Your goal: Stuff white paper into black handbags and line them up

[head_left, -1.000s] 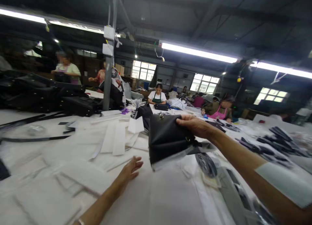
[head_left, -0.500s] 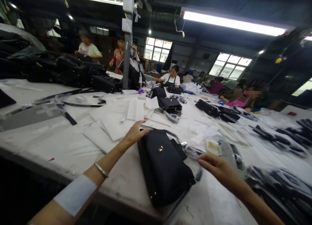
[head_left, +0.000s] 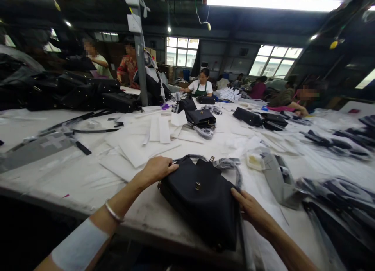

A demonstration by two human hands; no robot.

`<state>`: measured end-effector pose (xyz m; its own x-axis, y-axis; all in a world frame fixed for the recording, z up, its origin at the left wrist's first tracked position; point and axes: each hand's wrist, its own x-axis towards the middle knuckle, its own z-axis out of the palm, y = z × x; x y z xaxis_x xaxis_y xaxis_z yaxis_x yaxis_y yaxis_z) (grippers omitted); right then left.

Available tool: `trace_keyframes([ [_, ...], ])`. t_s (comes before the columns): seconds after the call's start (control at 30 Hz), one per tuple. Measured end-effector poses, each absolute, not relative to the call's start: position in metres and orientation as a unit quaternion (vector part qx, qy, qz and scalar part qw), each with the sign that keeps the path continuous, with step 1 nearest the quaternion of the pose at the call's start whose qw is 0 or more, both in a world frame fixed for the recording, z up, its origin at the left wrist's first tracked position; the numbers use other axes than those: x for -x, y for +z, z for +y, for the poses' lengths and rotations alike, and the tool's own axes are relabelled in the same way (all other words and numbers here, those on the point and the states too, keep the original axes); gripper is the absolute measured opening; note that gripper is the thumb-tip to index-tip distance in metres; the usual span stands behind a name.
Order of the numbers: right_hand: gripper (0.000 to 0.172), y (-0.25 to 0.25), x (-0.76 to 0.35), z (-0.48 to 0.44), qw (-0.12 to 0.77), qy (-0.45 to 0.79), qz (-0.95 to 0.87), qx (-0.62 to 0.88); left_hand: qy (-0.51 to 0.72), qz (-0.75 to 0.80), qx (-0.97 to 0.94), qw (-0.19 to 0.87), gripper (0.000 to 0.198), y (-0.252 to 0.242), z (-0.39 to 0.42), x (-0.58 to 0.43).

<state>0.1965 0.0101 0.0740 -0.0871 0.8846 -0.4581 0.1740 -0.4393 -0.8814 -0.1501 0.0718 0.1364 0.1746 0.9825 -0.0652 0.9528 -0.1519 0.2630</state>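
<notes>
Black handbag (head_left: 202, 208) resting on bench (head_left: 88, 181) at near edge, gold clasp (head_left: 198, 186) facing camera. Left hand (head_left: 156, 171) curling over upper left edge of bag, nearly closed, holding it. Right hand (head_left: 249, 208) gripping right edge, half closed, some fingers hidden. Wrapped strap (head_left: 230, 163) lying behind bag. Gray tape dispenser (head_left: 279, 181) standing to right; white sheets (head_left: 136, 153) lying beyond left hand.

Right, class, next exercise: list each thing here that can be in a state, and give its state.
Black handbag, held in both hands
Left hand, gripping the bag's upper left corner
Right hand, gripping its right side
Gold clasp, exposed
White sheets, scattered on the table
Black bags, piled up
Ceiling light, lit
</notes>
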Motion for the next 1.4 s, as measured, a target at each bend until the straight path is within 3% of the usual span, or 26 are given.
trace_keyframes([
  [0.13,0.057,0.073,-0.209,0.034,0.3,0.577,-0.452,0.61,0.02,0.634,-0.767,0.1,0.044,0.143,0.041,0.152],
  [0.27,0.056,0.062,-0.212,0.046,0.265,0.525,-0.489,0.644,0.073,0.566,-0.82,0.043,0.033,0.144,0.029,0.139],
  [0.33,0.058,0.063,-0.212,0.049,0.243,0.47,-0.511,0.678,0.083,0.485,-0.867,0.078,0.047,0.141,0.026,0.129],
  [0.43,0.064,0.078,-0.206,0.041,0.277,0.288,-0.591,0.701,0.034,0.431,-0.889,0.151,0.069,0.133,0.02,0.118],
  [0.53,0.062,0.1,-0.192,0.015,0.307,0.125,-0.715,0.616,0.017,0.425,-0.888,0.175,0.087,0.127,0.015,0.118],
  [0.6,0.065,0.108,-0.178,-0.004,0.257,0.119,-0.805,0.521,0.027,0.411,-0.896,0.168,0.095,0.123,0.013,0.122],
  [0.73,0.091,0.097,-0.151,-0.023,0.091,0.149,-0.911,0.374,0.012,0.409,-0.902,0.137,0.105,0.108,0.009,0.126],
  [0.83,0.09,0.084,-0.142,-0.017,0.036,0.143,-0.898,0.416,-0.016,0.444,-0.887,0.123,0.11,0.1,0.006,0.123],
  [1.0,0.087,0.097,-0.145,0.008,0.009,0.195,-0.875,0.443,-0.023,0.475,-0.871,0.125,0.092,0.096,0.01,0.113],
  [1.07,0.073,0.11,-0.144,0.019,0.04,0.243,-0.856,0.455,-0.022,0.479,-0.87,0.116,0.088,0.091,0.011,0.109],
  [1.17,0.036,0.121,-0.135,0.037,0.107,0.285,-0.834,0.46,-0.016,0.488,-0.867,0.097,0.089,0.081,0.01,0.104],
  [1.4,0.019,0.117,-0.109,0.072,0.044,0.243,-0.897,0.366,-0.014,0.491,-0.865,0.102,0.094,0.08,0.006,0.106],
])
